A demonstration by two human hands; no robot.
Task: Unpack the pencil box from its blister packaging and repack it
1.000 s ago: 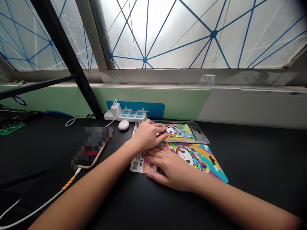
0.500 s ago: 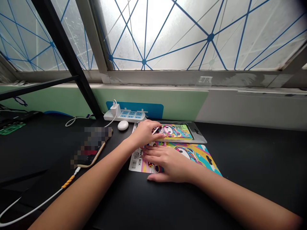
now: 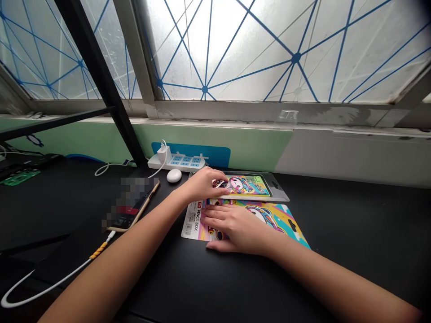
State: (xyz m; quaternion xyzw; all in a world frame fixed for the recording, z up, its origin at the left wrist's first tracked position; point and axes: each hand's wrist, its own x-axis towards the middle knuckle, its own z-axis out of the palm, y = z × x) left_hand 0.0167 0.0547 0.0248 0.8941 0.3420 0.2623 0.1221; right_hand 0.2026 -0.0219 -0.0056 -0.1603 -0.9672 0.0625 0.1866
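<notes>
A printed cardboard sheet (image 3: 290, 214), marked "PENCIL BOX" along its left end, lies on the black table. My right hand (image 3: 232, 228) rests flat on it, fingers stretched to the left and the thumb apart. Just behind the sheet is a clear plastic package (image 3: 278, 194) with a colourful cartoon pencil box (image 3: 257, 186) in it. My left hand (image 3: 206, 183) curls over the left end of this box, fingers on its far side and thumb on its near side. That hand covers the end of the box, so the exact contact is hidden.
A white power strip (image 3: 188, 161) with a plugged-in charger stands by the wall. In front of it sits a small white rounded case (image 3: 174, 176). A phone (image 3: 134, 215) with a white cable (image 3: 63, 281) lies left of my left forearm. A black metal post (image 3: 101, 76) rises behind.
The view has shifted slightly. Both hands keep nearly the same place and pose on the package and the cardboard sheet.
</notes>
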